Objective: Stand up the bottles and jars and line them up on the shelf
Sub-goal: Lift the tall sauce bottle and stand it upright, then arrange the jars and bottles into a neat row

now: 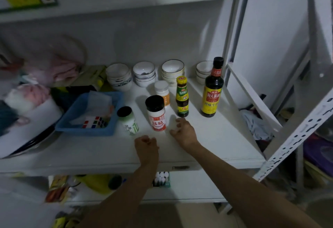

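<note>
Five containers stand upright on the white shelf (216,137). From the left: a white bottle with a black cap and green print (128,122), a jar with a black lid and red label (156,114), a white-capped jar with an orange label (163,92) behind it, a small dark bottle with green and yellow labels (182,98), and a tall soy sauce bottle (212,90). My left hand (146,147) rests near the front edge, curled into a fist and holding nothing. My right hand (184,132) hovers just right of the red-label jar, fingers loosely spread, empty.
Stacks of white bowls (144,73) line the back wall. A blue basket (90,114) with a puzzle cube (94,122) sits left of the bottles, beside plates and bagged clutter (27,98). A diagonal shelf brace (252,94) stands at the right.
</note>
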### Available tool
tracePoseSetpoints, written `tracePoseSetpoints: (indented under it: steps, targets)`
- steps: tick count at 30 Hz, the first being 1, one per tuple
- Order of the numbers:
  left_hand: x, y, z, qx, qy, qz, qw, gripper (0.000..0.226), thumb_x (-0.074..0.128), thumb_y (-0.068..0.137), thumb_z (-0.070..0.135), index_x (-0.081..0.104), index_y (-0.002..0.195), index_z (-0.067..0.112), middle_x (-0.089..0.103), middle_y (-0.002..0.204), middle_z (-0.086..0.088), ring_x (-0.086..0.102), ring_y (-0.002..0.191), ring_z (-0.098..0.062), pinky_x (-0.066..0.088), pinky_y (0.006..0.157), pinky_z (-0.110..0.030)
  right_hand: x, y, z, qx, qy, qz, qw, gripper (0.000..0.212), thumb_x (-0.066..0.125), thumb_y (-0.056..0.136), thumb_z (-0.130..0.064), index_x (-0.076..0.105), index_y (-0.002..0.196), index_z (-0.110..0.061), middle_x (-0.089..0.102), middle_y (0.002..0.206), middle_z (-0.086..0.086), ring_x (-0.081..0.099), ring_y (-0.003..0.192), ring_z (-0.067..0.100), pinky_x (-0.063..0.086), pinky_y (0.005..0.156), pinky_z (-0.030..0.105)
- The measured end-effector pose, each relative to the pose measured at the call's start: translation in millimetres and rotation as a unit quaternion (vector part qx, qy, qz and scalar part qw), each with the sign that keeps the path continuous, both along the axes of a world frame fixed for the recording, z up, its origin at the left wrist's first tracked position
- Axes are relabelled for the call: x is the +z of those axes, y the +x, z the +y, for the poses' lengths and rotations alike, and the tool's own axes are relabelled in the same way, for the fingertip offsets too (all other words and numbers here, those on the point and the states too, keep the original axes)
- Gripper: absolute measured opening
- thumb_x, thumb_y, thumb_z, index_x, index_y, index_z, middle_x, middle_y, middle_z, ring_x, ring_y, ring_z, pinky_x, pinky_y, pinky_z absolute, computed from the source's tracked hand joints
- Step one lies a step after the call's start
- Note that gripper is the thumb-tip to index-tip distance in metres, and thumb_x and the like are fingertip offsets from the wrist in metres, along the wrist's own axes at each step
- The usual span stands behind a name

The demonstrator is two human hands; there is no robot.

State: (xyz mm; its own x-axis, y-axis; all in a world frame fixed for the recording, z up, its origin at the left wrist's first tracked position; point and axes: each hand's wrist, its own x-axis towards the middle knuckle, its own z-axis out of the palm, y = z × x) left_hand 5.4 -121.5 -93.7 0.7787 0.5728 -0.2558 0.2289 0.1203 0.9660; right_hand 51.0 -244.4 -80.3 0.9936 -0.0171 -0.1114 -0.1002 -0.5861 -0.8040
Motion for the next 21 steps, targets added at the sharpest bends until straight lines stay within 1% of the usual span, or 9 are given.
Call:
tracePoseSetpoints:
  steps: [2,4,7,10,12,14,16,18,21]
  targets:
    - [1.6,6.0,23.2,0.054,0.009,-0.003,0.998,0.026,0.059,0.086,-0.004,0.044,0.108,0.001,0.054,0.101,-0.015,0.056,0.076,-0.021,0.055,0.067,-0.037,4.5,0.1,17.9,0.024,0.007,0.001,1.000,0.071,0.072,0.079,-0.028,0.042,0.140,-0.011,0.056,0.132,0.015,0.058,0.117,0.030,0.047,0.098,0.036]
    - [1.3,14.8,43.7,0.068,0.009,-0.001,0.998,0.051,0.063,0.083,-0.006,0.040,0.129,-0.009,0.052,0.126,-0.028,0.059,0.096,-0.030,0.055,0.081,-0.044,8.5,1.2,32.1,0.034,0.010,0.003,0.999,0.078,0.077,0.073,-0.027,0.040,0.140,-0.012,0.055,0.131,0.016,0.055,0.120,0.032,0.047,0.101,0.040]
    - [4.8,25.4,61.0,0.058,-0.028,0.006,0.998,0.074,0.063,0.083,-0.008,0.025,0.146,-0.003,0.045,0.140,-0.028,0.058,0.108,-0.036,0.053,0.077,-0.039,8.4,5.0,46.5,0.031,0.009,0.004,0.999,0.081,0.081,0.067,-0.027,0.041,0.136,-0.015,0.057,0.127,0.014,0.058,0.118,0.031,0.050,0.100,0.042]
    - [2.0,36.0,67.7,0.022,0.026,0.007,0.999,0.067,0.065,0.082,-0.005,0.034,0.141,-0.002,0.052,0.135,-0.025,0.061,0.098,-0.031,0.059,0.056,-0.025,8.5,8.1,53.4,0.006,0.004,0.001,1.000,0.077,0.079,0.071,-0.025,0.041,0.137,-0.012,0.055,0.127,0.016,0.056,0.118,0.033,0.049,0.100,0.041]
    - [-1.4,41.6,70.8,0.013,0.058,0.003,0.998,0.051,0.066,0.080,-0.006,0.047,0.127,-0.006,0.059,0.125,-0.026,0.061,0.089,-0.027,0.053,0.041,-0.013,8.8,9.7,55.8,-0.008,-0.001,-0.002,1.000,0.069,0.076,0.075,-0.026,0.043,0.134,-0.011,0.054,0.126,0.017,0.057,0.115,0.035,0.048,0.098,0.040]
    - [-1.6,45.5,72.9,0.020,0.083,0.005,0.996,0.035,0.067,0.079,-0.006,0.052,0.110,-0.001,0.061,0.118,-0.026,0.064,0.087,-0.031,0.050,0.036,-0.011,8.9,11.6,59.2,-0.015,-0.010,-0.007,1.000,0.063,0.074,0.078,-0.027,0.045,0.130,-0.009,0.052,0.125,0.019,0.058,0.112,0.036,0.047,0.097,0.039]
    - [-2.4,49.1,74.9,0.024,0.103,0.011,0.994,0.030,0.070,0.078,-0.003,0.050,0.099,0.006,0.063,0.111,-0.028,0.066,0.083,-0.034,0.054,0.040,-0.021,7.9,13.5,62.8,-0.023,-0.009,-0.007,1.000,0.062,0.075,0.078,-0.027,0.045,0.128,-0.007,0.051,0.124,0.019,0.058,0.112,0.037,0.048,0.096,0.039]
    - [-5.8,52.5,78.9,0.018,0.133,0.021,0.991,0.031,0.073,0.076,0.002,0.053,0.101,0.003,0.066,0.105,-0.027,0.066,0.078,-0.029,0.060,0.058,-0.039,7.6,14.6,68.4,-0.027,-0.008,-0.011,1.000,0.062,0.075,0.077,-0.027,0.045,0.127,-0.007,0.050,0.124,0.019,0.058,0.111,0.037,0.048,0.096,0.040]
    - [-17.6,63.5,87.9,0.008,0.176,0.025,0.984,0.040,0.077,0.070,0.012,0.057,0.104,0.004,0.070,0.103,-0.020,0.071,0.087,-0.034,0.059,0.073,-0.052,7.3,16.8,77.7,-0.035,-0.003,-0.014,0.999,0.061,0.075,0.077,-0.027,0.045,0.126,-0.007,0.049,0.124,0.018,0.059,0.111,0.036,0.049,0.095,0.039]
